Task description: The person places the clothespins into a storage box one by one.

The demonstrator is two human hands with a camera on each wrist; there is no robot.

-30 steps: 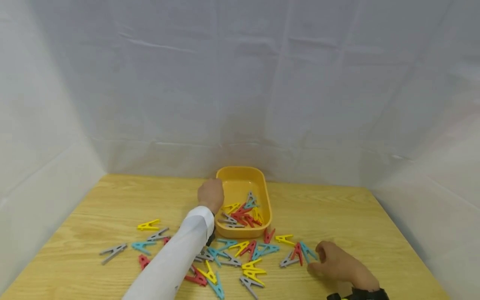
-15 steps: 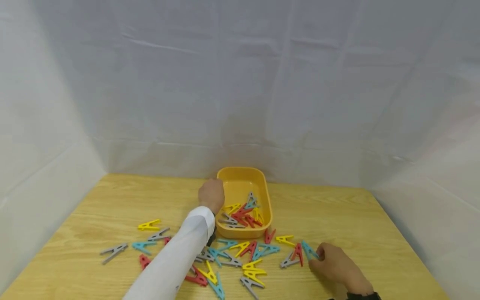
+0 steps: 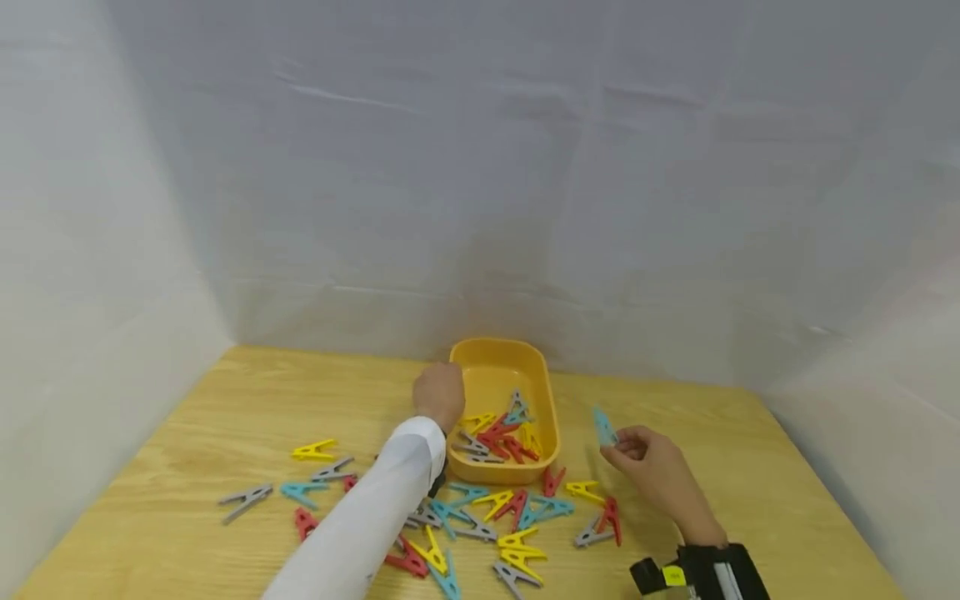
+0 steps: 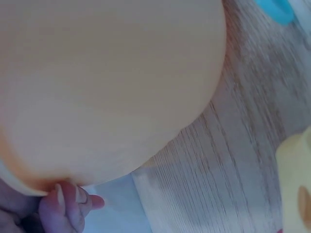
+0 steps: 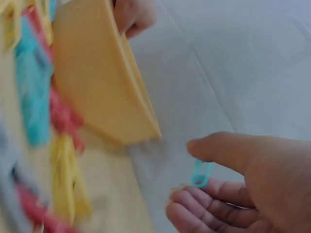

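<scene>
So our right hand (image 3: pixel 651 463) was pinching a blue clothespin (image 3: pixel 603 426) between thumb and fingers, held up off the table (image 3: pixel 750 467) just to the right of the yellow tray (image 3: pixel 501 371). The right wrist view showed the same thing, a bit of that blue peg poking out between our thumb and curled fingers. Our left hand (image 3: pixel 440 394) sat at the tray's left rim, fingers curled against it. The tray already had a small pile of red, yellow, grey and blue pegs at its near end. Lots more loose clothespins (image 3: pixel 495 508) were scattered on the wood in front of it.
</scene>
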